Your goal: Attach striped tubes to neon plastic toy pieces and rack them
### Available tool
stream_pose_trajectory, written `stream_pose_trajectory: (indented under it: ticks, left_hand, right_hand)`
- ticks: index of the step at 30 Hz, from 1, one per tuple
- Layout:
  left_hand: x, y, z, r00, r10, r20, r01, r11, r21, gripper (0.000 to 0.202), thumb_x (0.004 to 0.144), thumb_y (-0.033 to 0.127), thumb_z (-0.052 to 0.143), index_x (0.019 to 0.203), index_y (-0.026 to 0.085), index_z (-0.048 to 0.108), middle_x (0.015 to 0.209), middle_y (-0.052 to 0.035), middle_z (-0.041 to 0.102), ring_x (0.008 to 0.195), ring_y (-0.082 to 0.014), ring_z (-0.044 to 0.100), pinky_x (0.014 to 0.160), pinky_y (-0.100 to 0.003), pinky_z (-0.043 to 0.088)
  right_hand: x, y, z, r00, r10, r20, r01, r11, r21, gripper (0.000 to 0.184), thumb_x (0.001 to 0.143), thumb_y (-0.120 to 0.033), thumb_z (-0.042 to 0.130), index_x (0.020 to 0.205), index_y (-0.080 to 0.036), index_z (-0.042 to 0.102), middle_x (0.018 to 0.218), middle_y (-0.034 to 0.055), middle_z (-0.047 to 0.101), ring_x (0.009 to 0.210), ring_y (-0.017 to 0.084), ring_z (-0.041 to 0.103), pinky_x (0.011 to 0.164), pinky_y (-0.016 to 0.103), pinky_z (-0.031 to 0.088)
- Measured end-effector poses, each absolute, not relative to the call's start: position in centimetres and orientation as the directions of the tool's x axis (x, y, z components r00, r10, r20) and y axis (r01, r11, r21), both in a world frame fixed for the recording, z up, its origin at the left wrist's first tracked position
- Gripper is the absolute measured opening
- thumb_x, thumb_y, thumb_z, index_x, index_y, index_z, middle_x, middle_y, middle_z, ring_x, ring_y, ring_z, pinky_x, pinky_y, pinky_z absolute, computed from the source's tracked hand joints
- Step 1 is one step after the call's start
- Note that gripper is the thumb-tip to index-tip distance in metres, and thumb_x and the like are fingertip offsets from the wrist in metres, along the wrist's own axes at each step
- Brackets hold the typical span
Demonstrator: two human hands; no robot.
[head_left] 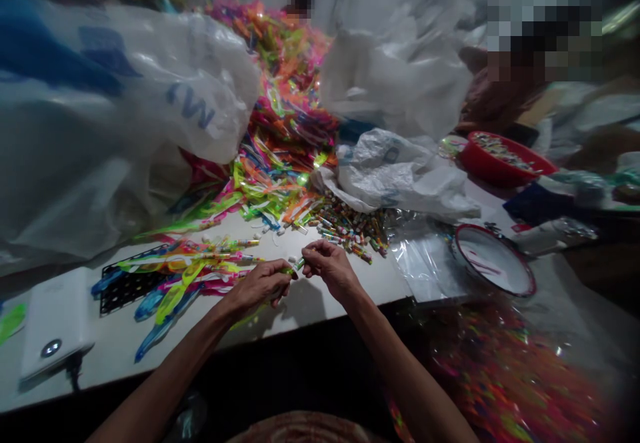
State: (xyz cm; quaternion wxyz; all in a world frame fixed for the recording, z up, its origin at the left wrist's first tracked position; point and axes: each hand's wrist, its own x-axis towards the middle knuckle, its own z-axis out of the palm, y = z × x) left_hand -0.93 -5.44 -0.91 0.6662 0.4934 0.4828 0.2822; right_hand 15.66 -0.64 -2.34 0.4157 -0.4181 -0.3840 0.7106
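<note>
Over the front edge of the white table [305,309], my two hands almost meet. My left hand [263,285] is closed on a yellow-green plastic piece, mostly hidden by the fingers, with a bit trailing below. Between finger and thumb, my right hand [333,268] pinches a small cylindrical tube [300,263] with a green label, its end meeting the piece at my left fingertips. Whether the two are joined I cannot tell. Left of my hands, several coloured plastic strips with tubes on their ends [193,273] lie across a black perforated tray [131,289].
A heap of bright plastic strips [285,116] rises behind, between large plastic bags [210,89]. Loose small tubes [353,226] lie before it. To the right are a round white dish [523,276] and a red bowl [493,166]; a white box [57,316] stands left. Other people sit beyond.
</note>
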Motion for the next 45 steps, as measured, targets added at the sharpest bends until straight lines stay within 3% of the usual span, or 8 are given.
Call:
stream_pose_trajectory:
  ticks: [10, 16, 25, 28, 35, 39, 41, 45]
  left_hand:
    - [-0.7, -5.5, -1.0, 0.372, 0.860, -0.349, 0.091, 0.341, 0.936, 0.010, 0.075, 0.025, 0.045, 0.072, 0.017, 0.050, 0.058, 0.0042, 0.049, 0.048, -0.0086, 0.041, 0.047, -0.021, 0.033]
    - [-0.9, -5.7, -0.8, 0.357, 0.870, -0.340, 0.193, 0.288, 0.938, 0.024, 0.078, 0.040, 0.051, 0.069, 0.017, 0.048, 0.056, 0.0048, 0.047, 0.049, -0.0088, 0.042, 0.050, -0.021, 0.033]
    - [-1.3, -5.6, -2.3, 0.315, 0.891, -0.326, 0.294, 0.235, 0.926, 0.039, 0.084, 0.054, 0.039, 0.075, 0.018, 0.051, 0.052, 0.0059, 0.043, 0.045, -0.0089, 0.038, 0.046, -0.022, 0.029]
    - [-1.3, -5.6, -2.4, 0.265, 0.940, -0.214, 0.376, 0.104, 0.921, 0.038, 0.085, 0.052, 0.040, 0.073, 0.018, 0.052, 0.056, 0.0048, 0.044, 0.051, -0.0093, 0.039, 0.050, -0.022, 0.029]
    - [-4.4, -5.8, -1.6, 0.284, 0.957, -0.058, 0.631, -0.141, 0.763, 0.038, 0.088, 0.045, 0.038, 0.064, 0.018, 0.051, 0.062, 0.0004, 0.050, 0.061, -0.0130, 0.044, 0.059, -0.026, 0.029]
    - [-9.8, -4.6, -0.1, 0.289, 0.957, -0.033, 0.841, -0.237, 0.486, 0.033, 0.084, 0.045, 0.046, 0.066, 0.020, 0.057, 0.069, -0.0027, 0.057, 0.068, -0.0172, 0.049, 0.072, -0.030, 0.031]
    - [-12.5, -2.8, 0.4, 0.177, 0.984, -0.001, 0.927, -0.166, 0.335, 0.029, 0.081, 0.046, 0.050, 0.074, 0.020, 0.062, 0.082, -0.0066, 0.060, 0.082, -0.0229, 0.052, 0.082, -0.035, 0.031]
    - [-14.7, 3.0, -0.4, -0.039, 0.999, 0.008, 0.975, 0.036, 0.221, 0.030, 0.086, 0.037, 0.041, 0.100, 0.020, 0.060, 0.106, -0.0120, 0.058, 0.104, -0.0285, 0.048, 0.093, -0.042, 0.028]
  right_hand:
    - [15.4, -0.7, -2.5, -0.262, 0.919, -0.295, -0.223, -0.355, -0.908, 0.032, 0.059, -0.035, 0.077, 0.064, -0.015, 0.052, 0.048, -0.0033, 0.057, 0.034, 0.007, 0.048, 0.034, 0.017, 0.033]
    - [15.4, -0.6, -2.6, -0.278, 0.898, -0.342, -0.165, -0.395, -0.904, 0.034, 0.060, -0.037, 0.076, 0.058, -0.016, 0.049, 0.043, -0.0048, 0.052, 0.031, 0.004, 0.040, 0.032, 0.016, 0.027]
    - [14.9, -1.3, -2.3, -0.216, 0.949, -0.231, -0.132, -0.263, -0.956, 0.034, 0.061, -0.036, 0.076, 0.058, -0.016, 0.049, 0.042, -0.0055, 0.050, 0.032, 0.006, 0.040, 0.031, 0.018, 0.028]
    - [14.7, -1.6, -2.4, -0.192, 0.954, -0.228, -0.145, -0.258, -0.955, 0.034, 0.063, -0.038, 0.075, 0.059, -0.016, 0.049, 0.044, -0.0049, 0.051, 0.033, 0.006, 0.040, 0.032, 0.018, 0.030]
    - [12.2, -1.7, -2.9, -0.267, 0.937, -0.226, -0.057, -0.250, -0.967, 0.036, 0.067, -0.046, 0.070, 0.063, -0.017, 0.050, 0.047, -0.0035, 0.051, 0.037, 0.008, 0.043, 0.037, 0.021, 0.033]
    - [12.9, 1.3, -3.3, -0.358, 0.917, -0.173, 0.199, -0.106, -0.974, 0.034, 0.075, -0.049, 0.060, 0.080, -0.015, 0.058, 0.071, 0.0035, 0.061, 0.049, 0.013, 0.053, 0.049, 0.027, 0.043]
    - [13.9, 3.7, -3.9, -0.295, 0.955, -0.039, 0.496, 0.118, -0.860, 0.027, 0.077, -0.040, 0.059, 0.088, -0.016, 0.060, 0.087, 0.0069, 0.062, 0.062, 0.015, 0.056, 0.058, 0.029, 0.043]
    - [14.4, 7.0, -4.9, -0.310, 0.951, -0.003, 0.896, 0.291, -0.336, 0.015, 0.079, -0.021, 0.052, 0.089, -0.015, 0.061, 0.095, 0.0095, 0.061, 0.083, 0.021, 0.056, 0.065, 0.028, 0.035]
